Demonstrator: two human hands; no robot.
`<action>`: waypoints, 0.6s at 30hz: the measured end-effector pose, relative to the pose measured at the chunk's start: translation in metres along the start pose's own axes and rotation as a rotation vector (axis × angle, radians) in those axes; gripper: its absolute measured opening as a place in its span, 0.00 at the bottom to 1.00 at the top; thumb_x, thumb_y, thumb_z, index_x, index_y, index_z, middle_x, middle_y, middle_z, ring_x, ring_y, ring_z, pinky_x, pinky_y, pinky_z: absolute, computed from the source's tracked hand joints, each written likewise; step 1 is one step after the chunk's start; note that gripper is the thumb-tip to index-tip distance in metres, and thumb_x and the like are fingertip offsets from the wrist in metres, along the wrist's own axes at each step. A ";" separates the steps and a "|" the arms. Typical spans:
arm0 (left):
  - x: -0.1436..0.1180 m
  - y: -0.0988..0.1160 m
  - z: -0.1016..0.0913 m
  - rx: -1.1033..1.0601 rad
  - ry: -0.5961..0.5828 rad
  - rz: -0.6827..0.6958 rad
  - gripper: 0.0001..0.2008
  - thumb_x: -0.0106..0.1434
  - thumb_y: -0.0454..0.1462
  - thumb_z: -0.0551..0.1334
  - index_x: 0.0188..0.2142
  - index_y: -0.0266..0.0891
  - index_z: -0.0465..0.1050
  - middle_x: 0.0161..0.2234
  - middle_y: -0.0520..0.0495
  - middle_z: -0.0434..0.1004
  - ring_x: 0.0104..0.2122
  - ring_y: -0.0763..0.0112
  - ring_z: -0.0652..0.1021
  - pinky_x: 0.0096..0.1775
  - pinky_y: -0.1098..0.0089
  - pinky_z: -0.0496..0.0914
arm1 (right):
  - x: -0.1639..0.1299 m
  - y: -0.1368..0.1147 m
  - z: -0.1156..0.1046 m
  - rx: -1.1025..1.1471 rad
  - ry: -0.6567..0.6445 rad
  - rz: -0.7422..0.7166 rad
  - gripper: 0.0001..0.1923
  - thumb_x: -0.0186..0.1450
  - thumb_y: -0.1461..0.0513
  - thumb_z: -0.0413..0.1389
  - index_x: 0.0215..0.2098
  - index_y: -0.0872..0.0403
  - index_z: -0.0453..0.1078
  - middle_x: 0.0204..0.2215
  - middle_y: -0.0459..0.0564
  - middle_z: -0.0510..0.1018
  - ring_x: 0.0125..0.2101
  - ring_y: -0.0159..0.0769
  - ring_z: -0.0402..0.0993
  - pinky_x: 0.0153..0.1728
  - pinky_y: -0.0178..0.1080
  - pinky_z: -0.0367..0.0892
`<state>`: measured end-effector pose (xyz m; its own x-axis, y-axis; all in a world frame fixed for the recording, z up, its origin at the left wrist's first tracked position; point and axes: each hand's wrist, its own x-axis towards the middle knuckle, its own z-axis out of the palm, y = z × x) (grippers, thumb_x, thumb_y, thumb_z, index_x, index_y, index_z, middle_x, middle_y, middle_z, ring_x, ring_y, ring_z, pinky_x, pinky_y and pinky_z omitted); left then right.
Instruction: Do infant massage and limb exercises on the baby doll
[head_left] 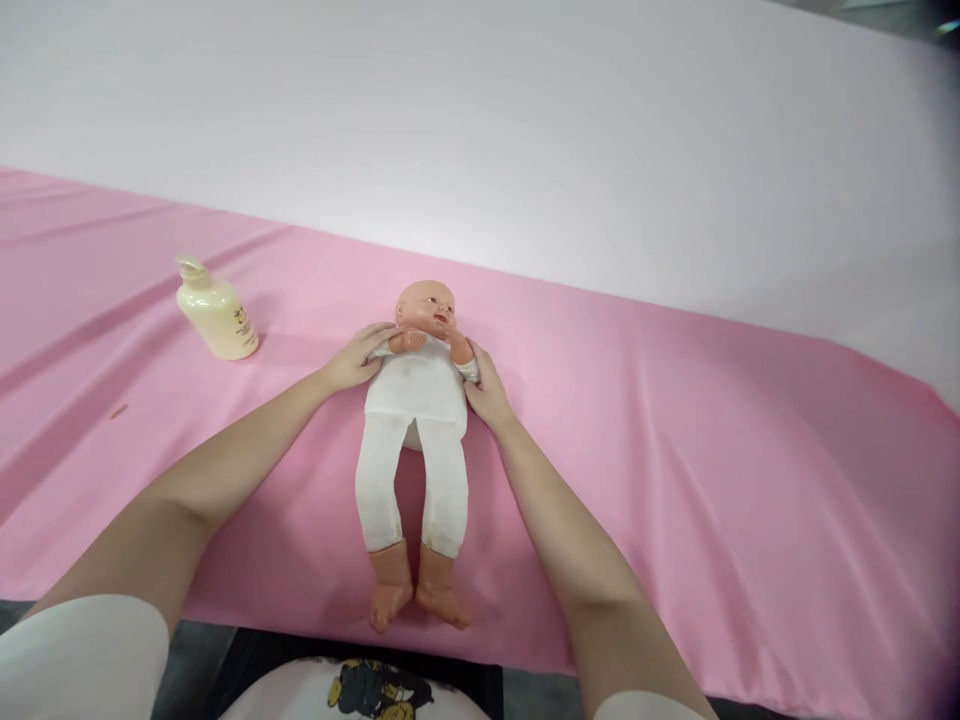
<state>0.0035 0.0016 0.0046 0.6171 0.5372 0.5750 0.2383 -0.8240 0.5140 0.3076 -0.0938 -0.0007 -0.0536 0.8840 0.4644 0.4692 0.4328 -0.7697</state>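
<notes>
A baby doll (416, 390) with a bare head and feet lies on its back on the pink cloth, dressed in a white top and white trousers. Its head points away from me and its feet towards me. My left hand (360, 357) is at the doll's arm on the left side, fingers curved over it near the shoulder. On the opposite side my right hand (487, 388) holds the other arm at the sleeve, with the thumb by the torso. The doll's hands rest near its chin. Some of my fingertips are hidden.
A pale yellow pump bottle (217, 315) with dark print stands to the left of the doll. The creased pink cloth (600, 450) covers the table, whose near edge is by my body. A white wall (480, 130) rises behind. A small brownish scrap (118, 411) lies at the left.
</notes>
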 end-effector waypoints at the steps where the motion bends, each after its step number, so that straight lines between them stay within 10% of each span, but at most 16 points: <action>1: -0.001 -0.001 0.000 -0.012 0.002 -0.011 0.33 0.63 0.36 0.61 0.68 0.43 0.61 0.65 0.36 0.66 0.65 0.50 0.67 0.67 0.46 0.62 | 0.000 -0.002 0.000 0.032 0.000 0.021 0.37 0.63 0.65 0.54 0.69 0.49 0.56 0.69 0.53 0.64 0.69 0.42 0.59 0.72 0.55 0.53; 7: 0.001 0.009 -0.005 -0.147 0.066 -0.134 0.34 0.68 0.46 0.60 0.70 0.38 0.56 0.66 0.32 0.65 0.64 0.46 0.70 0.66 0.46 0.63 | 0.000 -0.012 -0.002 0.082 0.063 0.021 0.40 0.67 0.63 0.51 0.74 0.48 0.43 0.76 0.47 0.46 0.75 0.34 0.44 0.75 0.48 0.43; 13: 0.006 0.005 -0.006 -0.194 0.196 -0.152 0.43 0.70 0.51 0.57 0.75 0.40 0.37 0.74 0.37 0.48 0.73 0.53 0.56 0.71 0.53 0.54 | 0.000 0.001 -0.001 -0.051 0.172 0.155 0.38 0.71 0.55 0.48 0.75 0.53 0.40 0.70 0.58 0.62 0.68 0.43 0.62 0.70 0.57 0.56; 18: -0.001 -0.014 -0.001 -0.164 0.208 -0.245 0.43 0.70 0.53 0.57 0.75 0.39 0.39 0.71 0.34 0.58 0.66 0.53 0.69 0.66 0.54 0.63 | 0.000 0.007 -0.003 -0.053 0.177 0.194 0.36 0.71 0.48 0.50 0.74 0.49 0.50 0.63 0.56 0.74 0.60 0.46 0.74 0.64 0.56 0.65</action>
<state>-0.0009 0.0132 -0.0024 0.3871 0.7540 0.5306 0.2263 -0.6356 0.7381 0.3132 -0.0910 -0.0043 0.1950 0.9029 0.3830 0.5010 0.2439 -0.8303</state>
